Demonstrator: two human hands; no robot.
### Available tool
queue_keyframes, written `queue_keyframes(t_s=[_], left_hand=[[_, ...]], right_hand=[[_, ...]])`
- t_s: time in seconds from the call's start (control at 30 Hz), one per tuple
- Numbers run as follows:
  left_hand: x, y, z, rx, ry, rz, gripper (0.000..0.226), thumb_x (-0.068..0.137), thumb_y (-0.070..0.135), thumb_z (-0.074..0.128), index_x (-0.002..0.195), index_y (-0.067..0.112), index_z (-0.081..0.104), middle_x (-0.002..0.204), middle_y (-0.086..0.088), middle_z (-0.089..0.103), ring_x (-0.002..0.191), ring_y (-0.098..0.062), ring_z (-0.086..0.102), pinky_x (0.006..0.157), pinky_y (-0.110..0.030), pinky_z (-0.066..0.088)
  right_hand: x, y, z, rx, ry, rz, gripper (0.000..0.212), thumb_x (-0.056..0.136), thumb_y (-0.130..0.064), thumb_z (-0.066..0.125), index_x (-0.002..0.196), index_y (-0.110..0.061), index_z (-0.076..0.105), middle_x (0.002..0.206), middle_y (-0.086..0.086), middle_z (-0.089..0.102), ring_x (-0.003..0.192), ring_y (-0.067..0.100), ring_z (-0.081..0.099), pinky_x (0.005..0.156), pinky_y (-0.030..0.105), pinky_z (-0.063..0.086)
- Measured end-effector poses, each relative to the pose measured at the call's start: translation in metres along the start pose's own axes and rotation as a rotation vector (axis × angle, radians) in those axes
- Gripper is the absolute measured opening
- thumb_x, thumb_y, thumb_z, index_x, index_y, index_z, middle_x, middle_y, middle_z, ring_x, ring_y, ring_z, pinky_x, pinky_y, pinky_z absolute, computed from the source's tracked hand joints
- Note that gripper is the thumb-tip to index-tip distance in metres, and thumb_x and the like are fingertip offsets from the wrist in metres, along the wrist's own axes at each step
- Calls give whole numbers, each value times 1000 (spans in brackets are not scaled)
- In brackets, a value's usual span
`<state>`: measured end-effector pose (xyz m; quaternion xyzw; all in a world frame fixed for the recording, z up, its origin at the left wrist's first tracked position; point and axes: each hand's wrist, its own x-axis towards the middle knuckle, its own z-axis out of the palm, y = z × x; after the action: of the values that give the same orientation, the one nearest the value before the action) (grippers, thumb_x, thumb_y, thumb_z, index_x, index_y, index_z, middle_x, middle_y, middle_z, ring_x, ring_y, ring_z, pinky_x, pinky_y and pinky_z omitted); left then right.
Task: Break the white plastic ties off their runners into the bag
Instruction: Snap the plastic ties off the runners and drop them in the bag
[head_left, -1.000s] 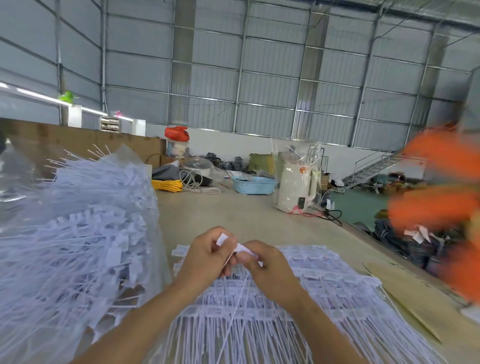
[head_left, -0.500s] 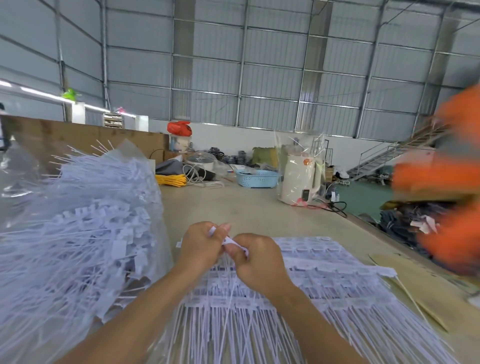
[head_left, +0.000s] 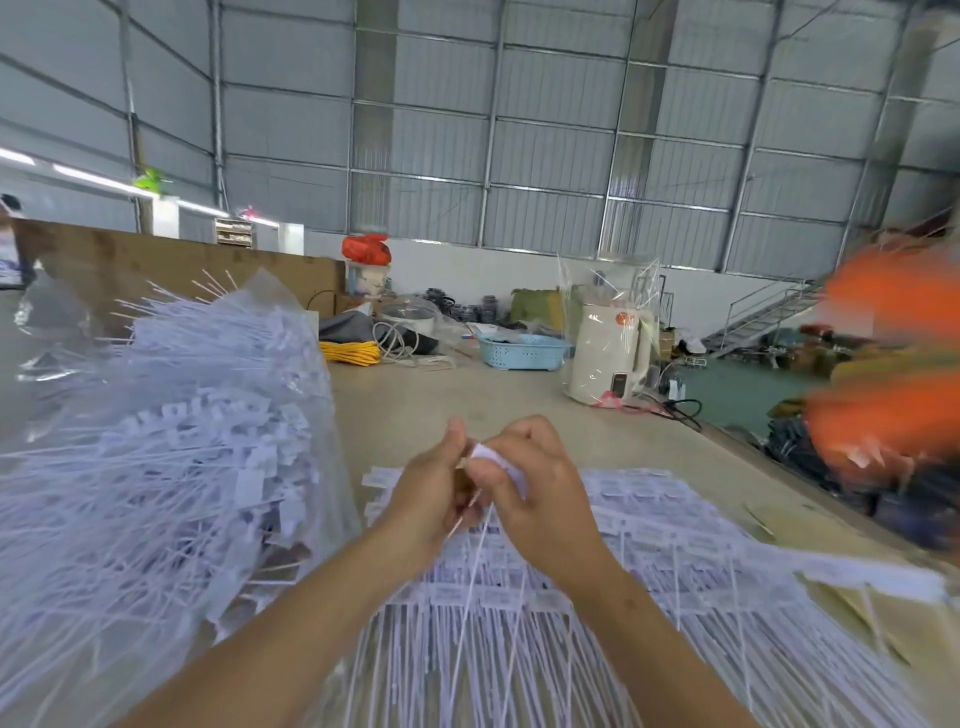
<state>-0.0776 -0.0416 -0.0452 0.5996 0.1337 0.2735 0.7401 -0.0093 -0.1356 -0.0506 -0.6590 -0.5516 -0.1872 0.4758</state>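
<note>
My left hand (head_left: 431, 488) and my right hand (head_left: 540, 483) meet above the table, both pinching the white head of one plastic tie (head_left: 488, 453). Its thin tail hangs down between my wrists. Under my hands lies a flat spread of white ties on their runners (head_left: 649, 525), rows of tags and long tails. At the left stands a clear plastic bag (head_left: 171, 457) stuffed with loose white ties, its tails sticking out at the top.
A white electric kettle in clear wrap (head_left: 608, 353) stands on the table at the back right, with a light blue basket (head_left: 522, 351) and yellow cord (head_left: 350, 353) behind. A blurred person in orange (head_left: 893, 364) is at the right edge. A brown board (head_left: 171, 265) backs the bag.
My hands have stayed together on the tie, lifting slightly, with the right fingers now wrapped over its head. The orange figure at the right has shifted.
</note>
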Motion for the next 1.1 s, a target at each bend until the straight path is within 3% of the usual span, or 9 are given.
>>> queue_keyframes(t_s=[0.1,0.17,0.23,0.4,0.5,0.67,0.8,0.9,1.1], left_hand=[[-6,2,5,-50,-103,30,77,84,59,38,117,-9,56,96,-24,49,88,-31,40,71,-39,31],[-10,2,6,-40,-148,60,75,80,54,46,118,-10,55,97,-24,50,88,-32,41,69,-39,31],[-9,-1,6,-6,-157,75,59,85,47,49,107,-7,59,91,-22,50,82,-31,42,64,-35,34],[-2,-5,-4,37,16,124,29,97,17,47,73,9,60,76,-21,50,67,-26,44,56,-29,31],[-2,-7,-6,68,8,166,31,96,25,50,82,0,62,82,-33,57,75,-31,48,67,-36,36],[-4,-15,-6,189,-93,202,32,96,25,51,87,-5,58,60,-6,63,47,-8,54,46,-15,41],[-4,-16,-4,282,-24,207,31,96,23,54,84,-5,59,44,4,53,36,-7,44,38,-12,32],[-3,-13,-3,314,34,211,32,94,20,57,65,7,53,43,4,46,35,-8,38,36,-15,29],[8,-8,-23,329,300,64,37,94,22,58,61,13,47,48,-1,43,39,-13,37,41,-19,27]], right_hand=[[1,1,0,-22,48,36,12,88,-23,61,90,-13,67,97,1,42,87,-7,43,68,8,36],[-1,4,1,-42,48,26,10,88,-19,61,92,-11,66,100,2,40,91,2,43,73,14,37],[-2,5,1,-52,14,25,12,87,-18,61,98,-13,62,104,2,40,94,11,45,77,21,39],[-1,9,-11,159,-241,254,37,86,-32,64,116,-39,44,114,-11,48,92,-6,52,73,7,44],[-1,13,-15,209,-334,313,22,89,-29,61,108,-18,58,95,2,65,82,16,64,67,32,54],[-1,17,-17,99,-254,328,20,84,-29,68,72,-15,58,66,0,63,54,6,52,55,25,41],[-2,16,-15,-116,-256,236,37,84,-27,65,55,-21,44,56,-5,47,57,14,44,58,33,38],[-2,14,-12,-249,-174,169,32,88,-27,61,60,-13,54,58,2,50,58,19,44,54,33,35],[-1,-7,-22,-369,151,-318,34,86,-25,60,55,-12,52,50,-1,49,42,20,44,39,23,34]])
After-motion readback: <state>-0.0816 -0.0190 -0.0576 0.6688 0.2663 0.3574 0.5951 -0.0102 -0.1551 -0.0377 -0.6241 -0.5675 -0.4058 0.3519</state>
